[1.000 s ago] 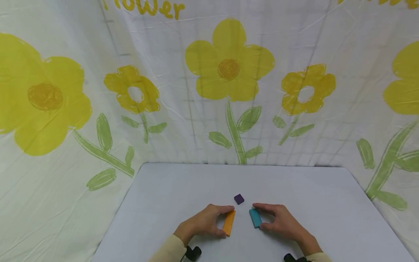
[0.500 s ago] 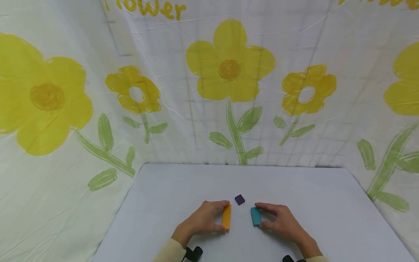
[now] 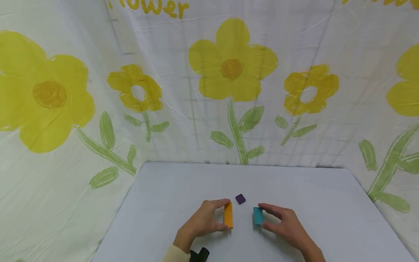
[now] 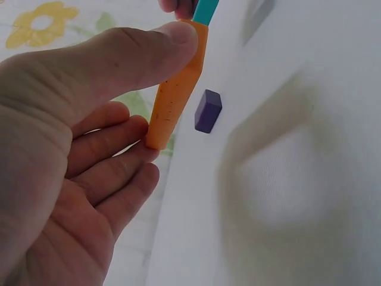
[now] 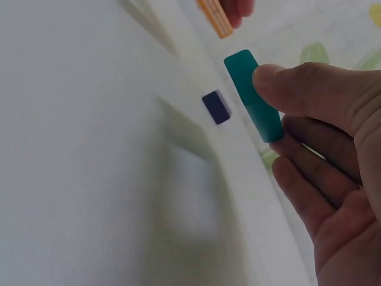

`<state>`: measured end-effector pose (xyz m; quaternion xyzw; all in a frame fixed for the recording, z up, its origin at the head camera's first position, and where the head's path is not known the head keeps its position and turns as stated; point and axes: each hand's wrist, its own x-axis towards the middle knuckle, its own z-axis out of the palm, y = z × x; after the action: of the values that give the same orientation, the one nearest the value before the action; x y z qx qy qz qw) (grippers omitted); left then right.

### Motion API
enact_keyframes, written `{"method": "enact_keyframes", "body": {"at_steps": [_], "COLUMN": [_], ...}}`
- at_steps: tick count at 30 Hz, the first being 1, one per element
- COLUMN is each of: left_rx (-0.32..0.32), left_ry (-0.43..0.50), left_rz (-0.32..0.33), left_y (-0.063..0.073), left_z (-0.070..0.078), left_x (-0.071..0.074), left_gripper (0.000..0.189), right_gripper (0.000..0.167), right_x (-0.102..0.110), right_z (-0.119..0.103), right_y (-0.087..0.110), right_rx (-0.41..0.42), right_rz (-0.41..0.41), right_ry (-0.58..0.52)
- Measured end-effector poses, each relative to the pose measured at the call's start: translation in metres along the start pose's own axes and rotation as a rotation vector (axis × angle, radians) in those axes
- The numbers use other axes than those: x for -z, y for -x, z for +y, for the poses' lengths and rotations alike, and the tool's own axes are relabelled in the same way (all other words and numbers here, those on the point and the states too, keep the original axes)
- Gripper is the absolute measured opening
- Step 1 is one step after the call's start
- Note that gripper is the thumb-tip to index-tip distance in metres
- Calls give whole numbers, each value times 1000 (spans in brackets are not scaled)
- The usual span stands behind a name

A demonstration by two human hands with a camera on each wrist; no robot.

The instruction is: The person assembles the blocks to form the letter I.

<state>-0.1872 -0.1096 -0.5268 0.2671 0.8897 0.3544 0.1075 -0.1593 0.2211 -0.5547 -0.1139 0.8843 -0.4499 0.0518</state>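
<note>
While both hands were raised over the table [image 3: 170, 182], the orange block [image 3: 228, 215] was at the fingertips of the left hand [image 3: 204, 219], between the thumb at its near end and a finger at its far end. The left hand pinched it so, and the rest of the block bridged the gap between these tips. In the left wrist view, the thumb covered a part of its surface. To the right, and apart from it, the teal block [image 3: 258, 216] was pinched by the right hand [image 3: 284, 222] in a similar manner, with the thumb near and a finger far. Both blocks stood roughly lengthwise, and the teal one looked the shorter.

On the far side of the gap between them, the purple block [image 3: 240, 199] lay on the table, closer to the orange block than to the teal one, and apart from both hands. Shadows of the hands fell on the white surface below. At the near edge, a black device [image 3: 200, 255] showed beside the pale sleeve [image 3: 176, 254] of the left arm. Behind the far edge of the table hung a white cloth [image 3: 183, 123] with yellow flowers.
</note>
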Motion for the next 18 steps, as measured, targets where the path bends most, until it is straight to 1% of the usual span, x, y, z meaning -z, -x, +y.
{"method": "enact_keyframes", "body": {"at_steps": [5, 9, 13, 18], "left_rx": [0, -17, -2, 12], "left_ry": [27, 21, 18, 15], "left_rz": [23, 46, 56, 57], "left_y": [2, 4, 5, 5], "left_z": [7, 10, 14, 17], "left_x": [-1, 0, 2, 3], "left_gripper": [81, 80, 80, 80], "right_gripper": [64, 63, 63, 62], "right_x": [-1, -1, -1, -3], "right_z": [-7, -14, -22, -28], "right_y": [6, 12, 16, 23], "right_rx": [0, 3, 18, 32], "right_rz": [12, 37, 53, 47], "right_ry": [-6, -6, -19, -12]}}
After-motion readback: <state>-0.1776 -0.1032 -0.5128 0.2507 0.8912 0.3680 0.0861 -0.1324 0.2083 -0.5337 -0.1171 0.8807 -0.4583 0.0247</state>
